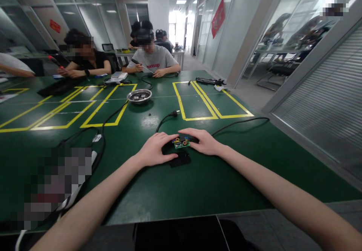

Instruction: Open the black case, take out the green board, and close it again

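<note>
We are noting a small green circuit board sitting between both hands on the green worktop, near its front edge. We are seeing the left hand holding its thumb and forefinger apart, the forefinger reaching the board's left end and the thumb extending towards a flat black piece that is lying just below the board. We are finding the right hand curling around the board's right end, its fingers meeting or nearly meeting the board; we are not able to tell whether they are clamping it. Beyond the hands, we are recording a black plug lying on the worktop and a metal bowl standing farther off.
</note>
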A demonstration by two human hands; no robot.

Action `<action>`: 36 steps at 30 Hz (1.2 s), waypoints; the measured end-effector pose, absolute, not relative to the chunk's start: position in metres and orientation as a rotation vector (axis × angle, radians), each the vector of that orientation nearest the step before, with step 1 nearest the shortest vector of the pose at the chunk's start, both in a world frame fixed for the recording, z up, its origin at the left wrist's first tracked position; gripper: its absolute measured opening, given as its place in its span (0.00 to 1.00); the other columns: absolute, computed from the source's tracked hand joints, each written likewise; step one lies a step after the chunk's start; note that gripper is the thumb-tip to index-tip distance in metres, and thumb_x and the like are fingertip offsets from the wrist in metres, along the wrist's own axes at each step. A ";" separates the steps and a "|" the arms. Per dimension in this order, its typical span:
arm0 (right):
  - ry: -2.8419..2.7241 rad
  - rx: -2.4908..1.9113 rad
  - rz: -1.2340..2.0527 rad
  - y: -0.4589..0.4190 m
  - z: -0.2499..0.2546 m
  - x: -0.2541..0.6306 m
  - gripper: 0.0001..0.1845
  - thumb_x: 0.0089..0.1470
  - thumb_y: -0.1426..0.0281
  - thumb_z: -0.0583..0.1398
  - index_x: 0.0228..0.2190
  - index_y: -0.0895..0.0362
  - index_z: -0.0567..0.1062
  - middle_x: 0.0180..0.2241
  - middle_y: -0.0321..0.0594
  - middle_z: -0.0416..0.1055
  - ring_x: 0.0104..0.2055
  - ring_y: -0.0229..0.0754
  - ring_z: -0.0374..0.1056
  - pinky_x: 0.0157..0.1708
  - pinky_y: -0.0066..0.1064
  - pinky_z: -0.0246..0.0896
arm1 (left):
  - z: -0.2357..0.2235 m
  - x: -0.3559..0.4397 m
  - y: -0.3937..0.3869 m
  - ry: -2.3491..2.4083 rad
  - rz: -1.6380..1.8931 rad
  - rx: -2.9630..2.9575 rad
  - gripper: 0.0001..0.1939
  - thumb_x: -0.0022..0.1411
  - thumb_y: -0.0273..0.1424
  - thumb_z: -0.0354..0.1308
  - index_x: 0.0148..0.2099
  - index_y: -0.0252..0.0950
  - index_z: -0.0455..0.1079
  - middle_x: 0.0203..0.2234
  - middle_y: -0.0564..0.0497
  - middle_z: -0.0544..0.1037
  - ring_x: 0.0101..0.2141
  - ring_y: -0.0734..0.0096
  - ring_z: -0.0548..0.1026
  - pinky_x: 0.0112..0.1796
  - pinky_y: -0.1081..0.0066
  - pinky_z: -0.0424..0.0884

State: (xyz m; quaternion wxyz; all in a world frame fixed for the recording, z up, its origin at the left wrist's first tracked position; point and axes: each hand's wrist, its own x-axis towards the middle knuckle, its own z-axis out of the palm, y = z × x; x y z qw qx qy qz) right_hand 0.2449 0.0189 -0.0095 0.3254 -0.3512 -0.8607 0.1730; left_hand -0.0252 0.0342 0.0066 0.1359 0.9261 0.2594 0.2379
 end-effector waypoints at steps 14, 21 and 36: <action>-2.205 -1.162 0.668 0.031 0.000 0.268 0.07 0.48 0.69 0.64 0.28 0.55 0.70 0.19 0.26 0.61 0.22 0.34 0.57 0.25 0.26 0.50 | 0.002 -0.027 0.040 0.826 0.538 2.699 0.33 0.66 0.48 0.63 0.67 0.40 0.68 0.63 0.42 0.74 0.63 0.50 0.71 0.64 0.51 0.65; -2.208 -1.065 0.659 0.019 -0.003 0.245 0.10 0.58 0.65 0.64 0.28 0.57 0.75 0.24 0.34 0.71 0.25 0.36 0.63 0.27 0.28 0.56 | 0.001 -0.023 0.039 0.899 0.504 2.718 0.32 0.67 0.48 0.61 0.68 0.39 0.68 0.64 0.41 0.73 0.65 0.49 0.69 0.64 0.50 0.64; -2.285 -1.190 0.292 0.023 -0.013 0.235 0.03 0.59 0.69 0.67 0.35 0.55 0.83 0.33 0.41 0.81 0.35 0.44 0.76 0.36 0.31 0.63 | -0.001 -0.025 0.042 0.881 0.694 2.601 0.35 0.66 0.50 0.63 0.69 0.42 0.65 0.64 0.44 0.74 0.61 0.53 0.74 0.62 0.55 0.71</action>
